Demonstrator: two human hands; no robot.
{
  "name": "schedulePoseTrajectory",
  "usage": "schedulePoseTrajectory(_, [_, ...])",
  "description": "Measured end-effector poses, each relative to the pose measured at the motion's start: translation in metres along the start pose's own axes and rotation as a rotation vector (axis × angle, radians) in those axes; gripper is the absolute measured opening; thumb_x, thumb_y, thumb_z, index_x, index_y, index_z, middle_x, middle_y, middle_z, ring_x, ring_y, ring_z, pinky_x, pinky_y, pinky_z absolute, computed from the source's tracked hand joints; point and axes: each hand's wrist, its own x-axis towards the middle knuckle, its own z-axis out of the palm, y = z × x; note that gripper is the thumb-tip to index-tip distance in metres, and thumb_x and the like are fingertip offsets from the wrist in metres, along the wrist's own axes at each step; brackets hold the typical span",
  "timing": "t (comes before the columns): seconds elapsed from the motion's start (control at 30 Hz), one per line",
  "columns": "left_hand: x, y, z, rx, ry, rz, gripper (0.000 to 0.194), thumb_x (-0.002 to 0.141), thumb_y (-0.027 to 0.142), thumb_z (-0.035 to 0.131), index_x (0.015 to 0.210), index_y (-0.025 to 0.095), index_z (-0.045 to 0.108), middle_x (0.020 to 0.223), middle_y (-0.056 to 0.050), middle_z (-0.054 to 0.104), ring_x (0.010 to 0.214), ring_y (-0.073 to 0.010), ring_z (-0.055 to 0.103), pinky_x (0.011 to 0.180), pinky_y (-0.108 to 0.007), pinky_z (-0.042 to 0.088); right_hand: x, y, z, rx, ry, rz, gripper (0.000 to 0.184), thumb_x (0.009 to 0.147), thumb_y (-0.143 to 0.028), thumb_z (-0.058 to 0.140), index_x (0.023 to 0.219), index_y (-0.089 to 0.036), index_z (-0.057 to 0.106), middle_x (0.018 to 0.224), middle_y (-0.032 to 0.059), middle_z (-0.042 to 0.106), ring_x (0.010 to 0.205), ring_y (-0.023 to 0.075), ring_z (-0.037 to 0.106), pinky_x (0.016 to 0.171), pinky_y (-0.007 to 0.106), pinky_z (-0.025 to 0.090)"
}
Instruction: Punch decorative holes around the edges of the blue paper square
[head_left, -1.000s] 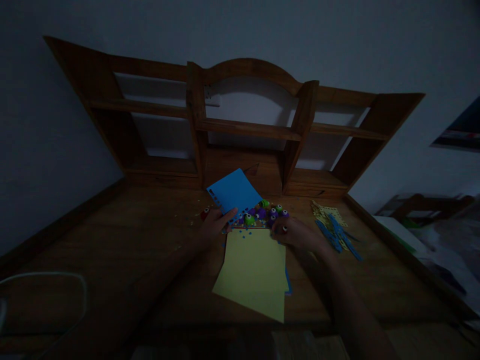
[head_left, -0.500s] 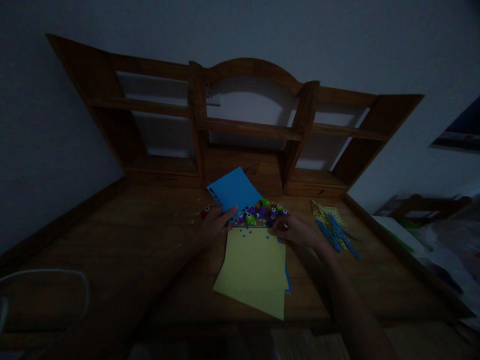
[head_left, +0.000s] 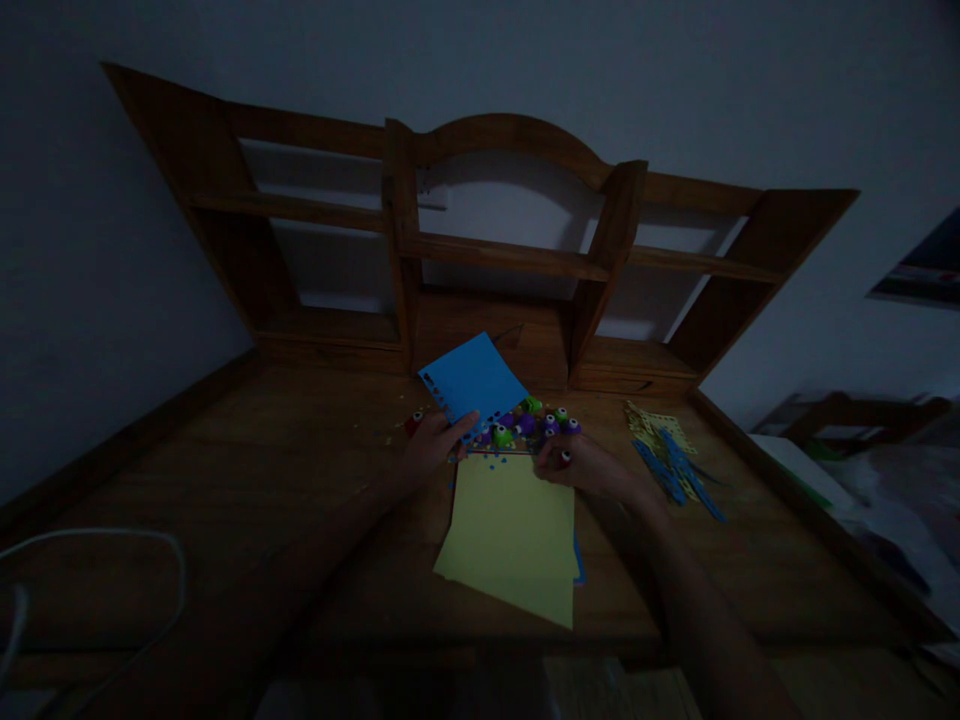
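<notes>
My left hand (head_left: 431, 448) grips a sheet of blue paper (head_left: 474, 375) by its near edge, thumb on top. Punched holes run along the two lower edges of that sheet. My right hand (head_left: 581, 465) is closed around a small red craft punch (head_left: 565, 458), just above the far right part of the yellow paper (head_left: 510, 530). Between and beyond my hands stand several purple craft punches (head_left: 525, 424) and green craft punches (head_left: 503, 435). Another red craft punch (head_left: 414, 422) sits by my left fingers. Tiny blue paper cutouts (head_left: 491, 462) lie scattered at the yellow paper's far edge.
Punched yellow strips (head_left: 679, 430) and blue strips (head_left: 684, 475) lie in a pile at the right of the wooden desk (head_left: 300, 440). A shelf unit (head_left: 502, 255) rises along the back. A white cable (head_left: 180, 560) loops at the near left.
My right hand with the red craft punch has shifted slightly left, over the yellow paper's far edge. My left hand and the blue paper keep nearly the same place; the view has shifted slightly.
</notes>
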Motion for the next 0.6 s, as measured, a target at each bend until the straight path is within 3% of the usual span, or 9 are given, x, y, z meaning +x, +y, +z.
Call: schedulePoseTrajectory(0.6, [-0.0004,0.003,-0.0004,0.033,-0.013,0.005,0.043,0.084,0.054,0.052,0.061,0.017,0.052,0.048,0.001,0.052,0.046,-0.0131,0.049,0.05,-0.026,0.036,-0.001,-0.0046,-0.0032,-0.007,0.006,0.003,0.015,0.077,-0.023,0.06,0.085,-0.015,0.07,0.079,0.0044,0.067,0.067,0.014,0.056,0.058,0.022,0.041])
